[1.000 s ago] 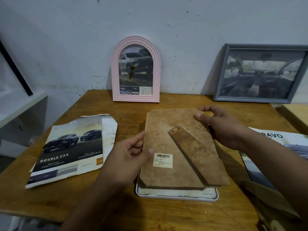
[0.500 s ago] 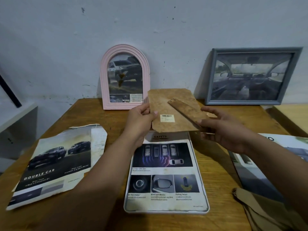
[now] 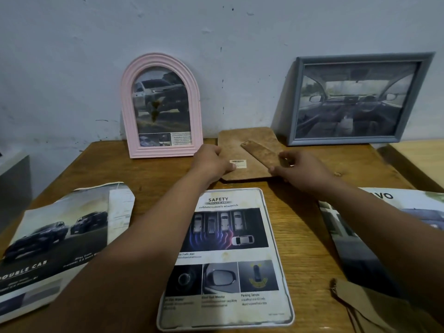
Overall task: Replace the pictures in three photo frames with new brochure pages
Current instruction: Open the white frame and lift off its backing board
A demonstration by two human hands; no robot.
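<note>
both hands are out at the far side of the table [image 3: 300, 236], on the brown backing board [image 3: 242, 145]. the board lies flat on the wood, just past the top edge of the white frame [image 3: 287, 284], between the pink frame [image 3: 163, 150] and the grey frame [image 3: 360, 139], which both lean on the wall [image 3: 216, 32]. its stand flap [image 3: 260, 152] runs diagonally across it, with a little barcode sticker [image 3: 237, 163] just left of the flap.

left hand [image 3: 211, 162] is on the board's left edge, thumb lying on top near the sticker and the other fingers curled around the edge, so it looks like a pinch on the board. right hand [image 3: 300, 169] sits at the board's right side over the low end of the flap, fingers bent with the tips down on it. can't really tell if it's gripping or just resting there.

the white frame lies face down, near edge of the table, back open, with a "safety technology" page [image 3: 223, 255] showing inside it: cars from above, a mirror, parking sensors.

left of the white frame there's a crumpled "double cab" page [image 3: 52, 241] with two dark trucks. right of it, a brochure [image 3: 374, 236] partly under the right forearm, and some brown card [image 3: 360, 301] at the near right corner.
</note>
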